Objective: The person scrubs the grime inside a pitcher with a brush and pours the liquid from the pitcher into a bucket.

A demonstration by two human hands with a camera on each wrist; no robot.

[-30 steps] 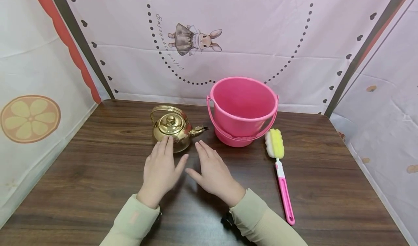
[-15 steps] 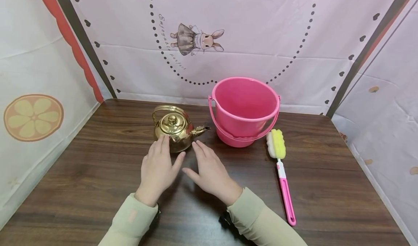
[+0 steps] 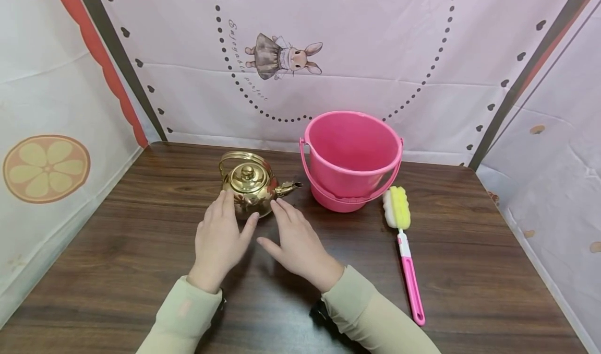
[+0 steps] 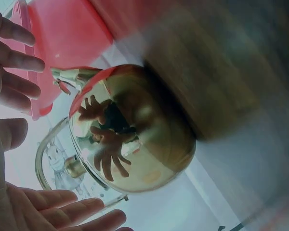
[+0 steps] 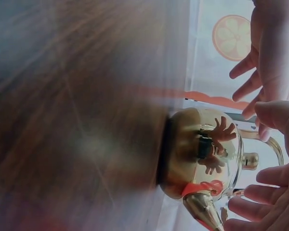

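Note:
A shiny gold teapot [image 3: 250, 187] with a lid and a raised hoop handle stands on the table, its spout toward the right. My left hand [image 3: 218, 242] hovers at its near left side, palm down, fingers extended. To the right of it, my right hand [image 3: 300, 242] has straight fingers directed at the teapot's near side. Both hands hold nothing. In the left wrist view a gap shows between the left fingers [image 4: 82, 211] and the teapot [image 4: 135, 130], whose surface mirrors both hands. The right wrist view shows the right hand [image 5: 274, 192] apart from the teapot [image 5: 197, 154] too.
Right of the teapot stands a pink bucket [image 3: 349, 161] with its handle hanging down in front. Beside it lies a sponge brush [image 3: 405, 255] with a yellow and white head and a pink handle. Printed cloth [image 3: 188, 72] borders the wooden table [image 3: 117, 270] at the back and sides.
Both hands have shifted slightly left, the left one a little more. The teapot, bucket and brush stay where they were; the head view has shifted slightly.

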